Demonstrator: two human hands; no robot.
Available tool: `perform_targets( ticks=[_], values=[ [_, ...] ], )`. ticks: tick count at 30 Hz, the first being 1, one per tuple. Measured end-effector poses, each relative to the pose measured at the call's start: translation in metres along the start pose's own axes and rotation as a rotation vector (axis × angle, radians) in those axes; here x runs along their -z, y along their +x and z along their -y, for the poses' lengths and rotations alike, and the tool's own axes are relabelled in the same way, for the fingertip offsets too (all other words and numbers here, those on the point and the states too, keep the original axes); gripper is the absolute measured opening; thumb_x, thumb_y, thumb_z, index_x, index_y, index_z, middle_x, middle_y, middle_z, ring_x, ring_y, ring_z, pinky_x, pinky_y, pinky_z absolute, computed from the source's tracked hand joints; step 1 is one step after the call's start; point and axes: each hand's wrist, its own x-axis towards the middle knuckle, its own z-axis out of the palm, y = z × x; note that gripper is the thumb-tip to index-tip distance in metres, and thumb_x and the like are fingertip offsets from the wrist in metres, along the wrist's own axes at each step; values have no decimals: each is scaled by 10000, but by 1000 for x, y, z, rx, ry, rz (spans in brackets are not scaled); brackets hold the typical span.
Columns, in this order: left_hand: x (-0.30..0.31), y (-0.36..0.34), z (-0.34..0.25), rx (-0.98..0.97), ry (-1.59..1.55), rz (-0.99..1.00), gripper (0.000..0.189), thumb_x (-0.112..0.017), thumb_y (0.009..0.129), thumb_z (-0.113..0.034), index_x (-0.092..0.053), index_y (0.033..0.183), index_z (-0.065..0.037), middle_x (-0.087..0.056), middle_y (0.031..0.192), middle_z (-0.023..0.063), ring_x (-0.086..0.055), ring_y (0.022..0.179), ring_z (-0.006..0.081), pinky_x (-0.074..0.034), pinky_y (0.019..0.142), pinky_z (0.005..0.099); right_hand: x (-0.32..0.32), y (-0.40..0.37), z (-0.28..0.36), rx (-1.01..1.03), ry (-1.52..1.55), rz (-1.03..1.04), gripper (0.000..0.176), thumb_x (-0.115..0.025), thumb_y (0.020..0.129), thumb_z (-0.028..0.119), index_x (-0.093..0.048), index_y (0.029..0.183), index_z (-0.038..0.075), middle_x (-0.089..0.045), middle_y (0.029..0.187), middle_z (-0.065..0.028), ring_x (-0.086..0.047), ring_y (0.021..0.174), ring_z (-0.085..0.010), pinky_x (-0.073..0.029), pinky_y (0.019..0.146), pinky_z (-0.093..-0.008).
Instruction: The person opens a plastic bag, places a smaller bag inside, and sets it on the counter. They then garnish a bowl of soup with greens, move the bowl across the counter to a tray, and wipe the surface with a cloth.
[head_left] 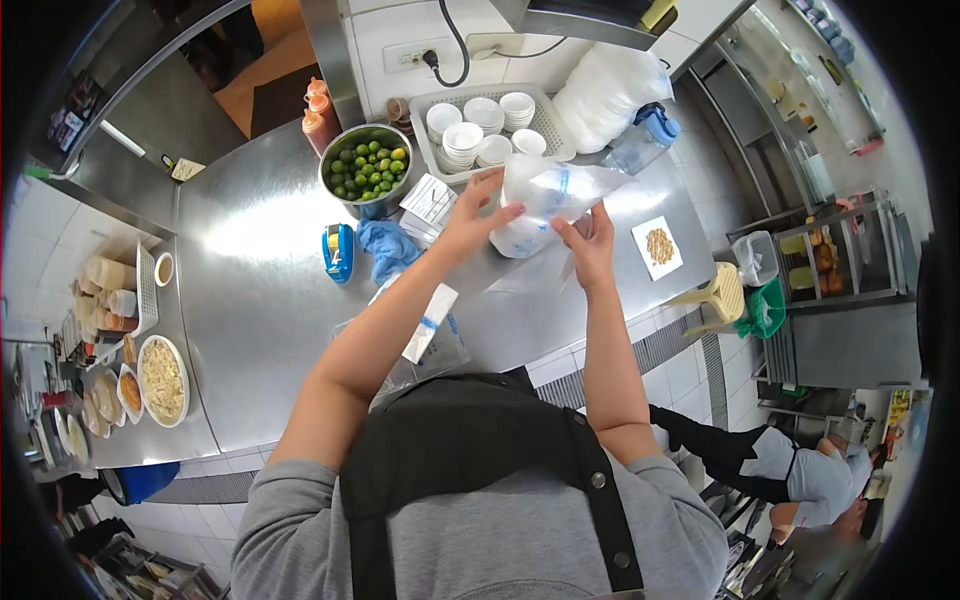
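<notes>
Plastic film (540, 195), translucent with blue print, is raised over the metal desk (260, 340), before the grey basket (555, 120) of stacked white cups (463, 137). I record my left hand (472, 222) gripping its left side, fingers bent, and my right hand (592, 245) pinching its lower right edge. Left of the basket I log a metal bowl (375, 208) of green limes (368, 170); nearer me, a crumpled blue cloth (390, 248). Right: a white square (645, 262) bearing small tan pieces (660, 246).

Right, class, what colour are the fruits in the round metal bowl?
Mostly green fruits, one or two yellowish, in the bowl; best in the head view.
</notes>
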Motion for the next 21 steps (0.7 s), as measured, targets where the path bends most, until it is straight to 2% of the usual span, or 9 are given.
perform_targets(
  ticks=[4, 7, 10, 13, 15, 16, 19, 21],
  values=[
    [-9, 5, -45, -76, -106, -112, 602, -803, 827, -338, -619, 1359, -123, -518, 1386, 100, -452, 1335, 266, -348, 1101, 428, -3, 11, 27, -76, -51, -33, 493, -808, 810, 28, -595, 1254, 13, -673, 1114, -40, -646, 1034, -140, -518, 908, -290],
    [-9, 16, -14, -175, 103, -140, 612, -792, 836, -344, -597, 1382, -148, -509, 1384, 91, -460, 1322, 267, -353, 1090, 465, 3, 11, 16, -191, -132, -49, 505, -807, 806, 16, -580, 1257, 8, -641, 1199, -54, -642, 1070, -148, -529, 911, -292],
    [-5, 7, 5, -49, 198, -60, 598, -786, 843, -335, -591, 1375, -141, -509, 1370, 88, -465, 1313, 261, -363, 1075, 469, 1, 4, -2, -86, -93, -8, 497, -807, 801, -3, -583, 1245, 12, -638, 1201, -58, -645, 1059, -147, -537, 895, -288],
    [-4, 1, -2, -4, 72, -44, 579, -786, 847, -310, -596, 1362, -124, -514, 1358, 90, -474, 1295, 251, -370, 1066, 446, -6, 3, 3, 46, 26, 55, 494, -797, 803, -32, -585, 1247, 16, -641, 1203, -71, -636, 1076, -157, -533, 914, -301],
    [-8, 1, -13, -73, -63, -85, 560, -785, 848, -312, -604, 1340, -116, -514, 1357, 94, -483, 1273, 247, -368, 1064, 431, -11, 1, 19, 112, 11, 44, 486, -790, 811, -34, -584, 1249, 14, -643, 1207, -73, -636, 1075, -158, -530, 916, -304],
    [-11, 2, -19, -107, -131, -107, 550, -785, 848, -312, -608, 1330, -112, -514, 1356, 96, -487, 1262, 246, -366, 1063, 423, -13, 3, 26, 76, -9, 20, 485, -791, 812, -32, -583, 1248, 12, -646, 1202, -73, -637, 1071, -157, -530, 912, -304],
    [-19, 7, -33, -198, 110, -168, 573, -785, 848, -321, -585, 1340, -105, -508, 1359, 110, -487, 1241, 251, -355, 1072, 407, -13, 9, 30, -7, -34, -36, 479, -797, 816, -22, -583, 1243, 10, -654, 1186, -72, -636, 1062, -152, -528, 904, -304],
    [-21, 7, -23, -163, 113, -153, 603, -789, 845, -322, -560, 1355, -95, -519, 1344, 114, -485, 1237, 252, -357, 1071, 399, -10, 9, 15, -41, -9, -49, 470, -802, 819, -11, -587, 1236, 12, -661, 1173, -72, -632, 1060, -149, -525, 901, -303]
  ],
)
